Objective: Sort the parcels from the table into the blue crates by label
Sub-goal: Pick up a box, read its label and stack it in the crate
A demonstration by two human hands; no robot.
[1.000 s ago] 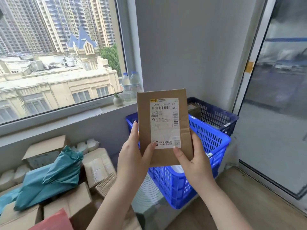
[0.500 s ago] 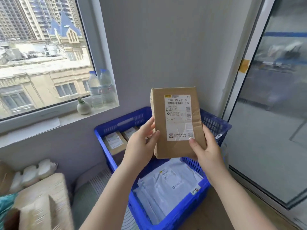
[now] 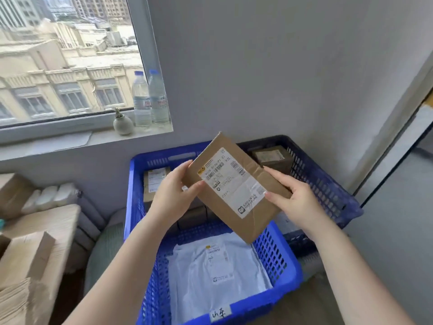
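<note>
Two hands pinch tilted parcel (image 3: 236,186) over crates (image 3: 278,261): left grip (image 3: 174,198) far-left corner, right grip (image 3: 296,202) right edge.

1. A plain brown cardboard parcel (image 3: 236,186) carries a white label (image 3: 232,181) printed with black barcodes and a small yellow mark.
2. The nearest crate (image 3: 276,259) is bright blue with a grid of small holes, and a white tag (image 3: 220,313) with black handwriting sits on its rim.
3. Inside it lie white mailer bags (image 3: 218,268) with white labels.
4. A darker navy crate (image 3: 325,184) holds a brown box (image 3: 271,157).
5. The wall (image 3: 269,66) is pale grey.
6. Two clear bottles (image 3: 150,99) have blue caps and red-lettered labels.
</note>
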